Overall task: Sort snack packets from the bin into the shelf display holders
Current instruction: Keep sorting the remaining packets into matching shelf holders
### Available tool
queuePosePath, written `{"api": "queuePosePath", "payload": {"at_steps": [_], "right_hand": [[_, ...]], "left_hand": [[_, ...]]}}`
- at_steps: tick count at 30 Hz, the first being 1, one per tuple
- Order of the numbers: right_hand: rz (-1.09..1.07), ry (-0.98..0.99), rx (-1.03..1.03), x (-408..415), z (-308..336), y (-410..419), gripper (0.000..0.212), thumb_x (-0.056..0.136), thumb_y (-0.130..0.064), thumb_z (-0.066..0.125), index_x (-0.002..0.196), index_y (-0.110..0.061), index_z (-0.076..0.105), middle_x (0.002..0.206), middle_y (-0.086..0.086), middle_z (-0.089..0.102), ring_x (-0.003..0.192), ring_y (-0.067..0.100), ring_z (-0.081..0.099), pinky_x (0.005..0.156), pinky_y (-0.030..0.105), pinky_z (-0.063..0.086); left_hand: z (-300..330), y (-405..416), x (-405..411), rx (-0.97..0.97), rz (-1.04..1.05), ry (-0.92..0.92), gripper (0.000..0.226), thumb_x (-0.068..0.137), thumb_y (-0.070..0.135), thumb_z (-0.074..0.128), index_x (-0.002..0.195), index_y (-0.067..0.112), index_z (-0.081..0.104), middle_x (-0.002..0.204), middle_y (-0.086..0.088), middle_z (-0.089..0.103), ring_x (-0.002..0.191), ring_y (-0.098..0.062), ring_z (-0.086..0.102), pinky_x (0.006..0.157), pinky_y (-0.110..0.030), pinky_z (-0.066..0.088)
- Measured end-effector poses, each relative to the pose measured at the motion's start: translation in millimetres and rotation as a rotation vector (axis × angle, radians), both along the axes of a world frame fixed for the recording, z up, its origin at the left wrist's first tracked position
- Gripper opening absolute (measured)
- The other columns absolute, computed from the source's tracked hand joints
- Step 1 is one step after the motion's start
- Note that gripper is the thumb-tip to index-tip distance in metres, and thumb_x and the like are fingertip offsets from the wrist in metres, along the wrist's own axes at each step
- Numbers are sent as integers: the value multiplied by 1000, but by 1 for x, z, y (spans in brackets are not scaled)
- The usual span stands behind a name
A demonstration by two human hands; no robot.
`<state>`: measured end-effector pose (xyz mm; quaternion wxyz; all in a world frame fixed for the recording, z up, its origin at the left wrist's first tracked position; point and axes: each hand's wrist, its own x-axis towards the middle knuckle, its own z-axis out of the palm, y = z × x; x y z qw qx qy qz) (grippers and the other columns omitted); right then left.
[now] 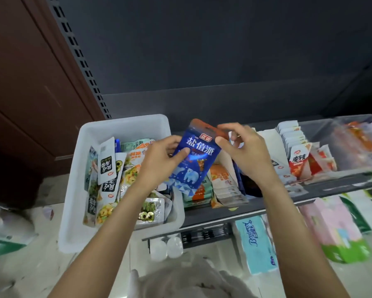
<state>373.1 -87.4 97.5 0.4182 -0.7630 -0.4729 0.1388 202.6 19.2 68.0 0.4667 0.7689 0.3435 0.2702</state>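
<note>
— Nearest the lens lay a crumpled clear plastic bag [193, 278], with both bare forearms reaching out over it. What were the hands doing?

— Both held one blue snack packet [194, 160] up between the white bin [124, 125] and the shelf [234, 214]. The left hand [159, 160] had its thumb pressed on the packet's face, fingers [181, 152] clamped from behind. The right hand [243, 151] pinched the top corner, its other fingers spread loosely apart.

— Why two hands on so light a thing?

— Probably to turn it face-up and read it before choosing a slot. An orange-edged packet [204, 125] seemed to sit behind the blue one; whether it was gripped too, I couldn't tell.

— And the rest?

— Many packets still filled the bin, mostly black-labelled and green-yellow ones. On the shelf, display holders [292, 145] already stood packed with upright rows, white and red packets [299, 160] sorted by kind. A dark gap right of the orange-and-white stack [223, 183] looked the likeliest home.
</note>
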Motion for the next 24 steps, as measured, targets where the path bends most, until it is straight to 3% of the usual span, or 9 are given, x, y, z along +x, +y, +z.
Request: {"api": "queuePosePath", "payload": {"at_steps": [2,5,7,11,15,17,20,24], "right_hand": [[-12,-57,22,24,-4,-13,16,87,-22,65,103,-19,67,92,-7,52,82,5,51,70,11,40],[-55,-31,120,53,-3,-34,12,89,-16,64,98,-10,67,103,-4,58,91,9,59,76,37,55],[-122,-60,158,69,1,-48,10,92,-16,59,99,-10,64,97,-4,63,91,14,63,74,42,57],[-237,-142,137,98,-3,-67,14,94,-21,56,101,-10,58,92,0,66,89,13,63,68,32,56],[-220,-104,81,122,-15,-65,12,93,-22,58,100,-13,58,91,-2,66,90,11,62,69,29,56],[-191,-135,111,127,-16,-60,11,93,-18,58,100,-11,62,90,-6,65,86,5,61,71,17,53],[-137,-191,139,131,-19,-56,12,93,-13,59,100,-6,65,92,-7,64,85,4,60,71,3,45],[-37,-398,60,141,-42,-64,7,87,-7,64,93,-8,69,94,3,70,80,12,60,71,20,49]], "left_hand": [[6,0,20,21,-82,13,12,87,16,65,97,22,62,90,18,65,85,7,61,73,-7,46],[10,-6,62,102,-135,-22,13,86,17,67,95,25,62,93,11,69,86,2,63,77,-14,49],[10,-12,93,125,-143,-44,12,84,21,70,94,24,66,92,8,71,85,1,65,78,-23,54],[-4,-24,139,168,-125,57,12,79,39,73,84,28,70,85,10,72,81,0,66,72,-35,55],[-17,-31,159,226,-61,119,16,81,39,70,88,25,71,82,12,69,73,-1,61,62,-25,48],[-22,-30,163,303,-15,126,16,83,38,69,90,25,72,79,12,67,63,-2,56,57,-24,43],[-30,-28,164,322,-8,52,18,85,31,68,96,18,73,90,6,70,65,-4,57,62,-27,49],[-49,-33,155,454,-107,178,20,88,28,65,103,17,72,100,2,72,82,-13,66,69,-31,54]]}}
